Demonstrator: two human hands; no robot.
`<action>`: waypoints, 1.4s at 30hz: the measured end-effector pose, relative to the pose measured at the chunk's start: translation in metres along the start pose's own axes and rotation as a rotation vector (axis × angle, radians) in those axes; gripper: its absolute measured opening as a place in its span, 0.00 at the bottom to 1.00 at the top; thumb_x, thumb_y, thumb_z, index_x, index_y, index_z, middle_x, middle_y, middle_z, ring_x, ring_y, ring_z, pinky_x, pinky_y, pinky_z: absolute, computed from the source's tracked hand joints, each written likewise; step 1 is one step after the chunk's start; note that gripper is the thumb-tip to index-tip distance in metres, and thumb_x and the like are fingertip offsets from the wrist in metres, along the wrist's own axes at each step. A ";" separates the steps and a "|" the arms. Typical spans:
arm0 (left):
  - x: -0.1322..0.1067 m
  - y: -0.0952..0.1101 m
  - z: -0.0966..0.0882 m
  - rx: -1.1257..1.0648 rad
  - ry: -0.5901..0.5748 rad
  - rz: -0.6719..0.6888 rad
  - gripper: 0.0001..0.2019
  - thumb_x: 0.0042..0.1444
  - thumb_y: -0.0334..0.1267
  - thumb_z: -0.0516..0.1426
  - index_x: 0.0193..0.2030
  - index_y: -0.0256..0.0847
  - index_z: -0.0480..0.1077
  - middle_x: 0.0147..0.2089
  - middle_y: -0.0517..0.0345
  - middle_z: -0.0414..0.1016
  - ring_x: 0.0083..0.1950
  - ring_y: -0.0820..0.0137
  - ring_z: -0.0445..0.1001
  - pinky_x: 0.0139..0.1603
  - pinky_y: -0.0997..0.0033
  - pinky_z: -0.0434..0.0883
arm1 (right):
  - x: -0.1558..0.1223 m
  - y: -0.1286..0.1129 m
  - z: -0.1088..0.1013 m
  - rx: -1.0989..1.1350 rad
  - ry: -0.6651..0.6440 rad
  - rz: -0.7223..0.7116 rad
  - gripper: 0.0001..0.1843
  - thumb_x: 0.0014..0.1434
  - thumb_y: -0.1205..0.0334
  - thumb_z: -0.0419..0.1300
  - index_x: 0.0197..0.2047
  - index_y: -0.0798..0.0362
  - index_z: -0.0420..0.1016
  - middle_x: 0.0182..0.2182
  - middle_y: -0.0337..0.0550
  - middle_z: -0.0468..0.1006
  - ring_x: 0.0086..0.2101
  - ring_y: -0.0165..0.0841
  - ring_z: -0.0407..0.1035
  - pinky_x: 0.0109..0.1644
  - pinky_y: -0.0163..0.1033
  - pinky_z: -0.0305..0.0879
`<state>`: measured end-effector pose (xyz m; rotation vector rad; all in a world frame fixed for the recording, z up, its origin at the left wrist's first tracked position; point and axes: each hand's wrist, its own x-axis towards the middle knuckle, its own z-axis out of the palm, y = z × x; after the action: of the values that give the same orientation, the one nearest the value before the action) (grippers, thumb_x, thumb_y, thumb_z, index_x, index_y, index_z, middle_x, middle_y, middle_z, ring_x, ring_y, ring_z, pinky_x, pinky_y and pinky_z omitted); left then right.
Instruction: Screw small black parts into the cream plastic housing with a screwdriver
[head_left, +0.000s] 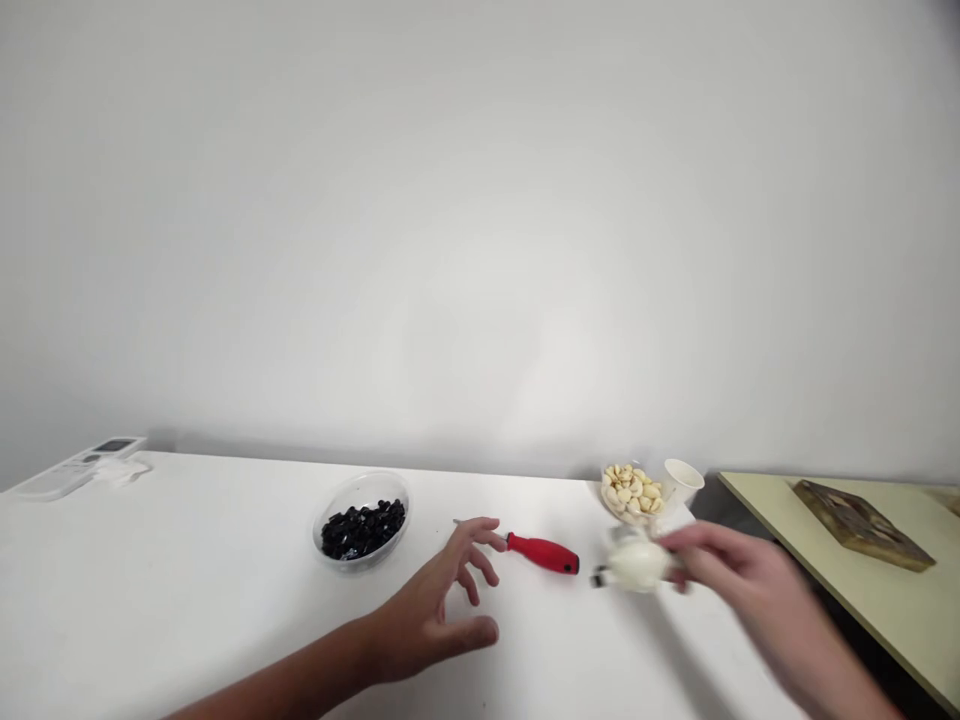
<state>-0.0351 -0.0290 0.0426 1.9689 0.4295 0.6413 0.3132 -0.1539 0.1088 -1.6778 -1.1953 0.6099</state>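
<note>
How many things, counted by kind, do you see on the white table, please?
Clear bowl with black pieces: 1
Bowl with pale pieces: 1
White paper cup: 1
Red-handled screwdriver: 1
Total: 4

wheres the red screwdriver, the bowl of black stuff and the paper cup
red-handled screwdriver (543,553): head view, point on the red handle
clear bowl of black pieces (365,483): head view, point on the far rim
white paper cup (679,491): head view, point on the outer wall
</note>
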 end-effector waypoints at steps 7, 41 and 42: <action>-0.001 -0.033 0.000 -0.331 0.248 -0.128 0.22 0.69 0.52 0.54 0.63 0.43 0.60 0.44 0.53 0.72 0.35 0.70 0.72 0.33 0.69 0.71 | 0.025 0.001 0.198 0.686 -0.343 0.143 0.14 0.60 0.52 0.63 0.37 0.55 0.80 0.21 0.40 0.76 0.27 0.35 0.73 0.40 0.41 0.71; -0.008 -0.058 -0.009 -0.431 0.475 -0.362 0.13 0.71 0.50 0.53 0.56 0.48 0.66 0.44 0.54 0.71 0.40 0.67 0.70 0.43 0.67 0.71 | 0.001 0.047 0.235 0.395 -0.210 0.012 0.28 0.62 0.43 0.64 0.63 0.43 0.76 0.57 0.54 0.79 0.57 0.53 0.74 0.54 0.52 0.77; -0.009 -0.058 -0.009 -0.424 0.474 -0.376 0.13 0.70 0.50 0.53 0.55 0.47 0.66 0.43 0.55 0.71 0.39 0.67 0.70 0.42 0.67 0.71 | 0.001 0.045 0.234 0.404 -0.215 0.039 0.27 0.62 0.43 0.64 0.62 0.42 0.76 0.58 0.53 0.79 0.57 0.53 0.74 0.54 0.52 0.77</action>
<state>-0.0488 -0.0014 -0.0077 1.2822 0.8529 0.8704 0.1436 -0.0604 -0.0302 -1.3195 -1.1005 1.0046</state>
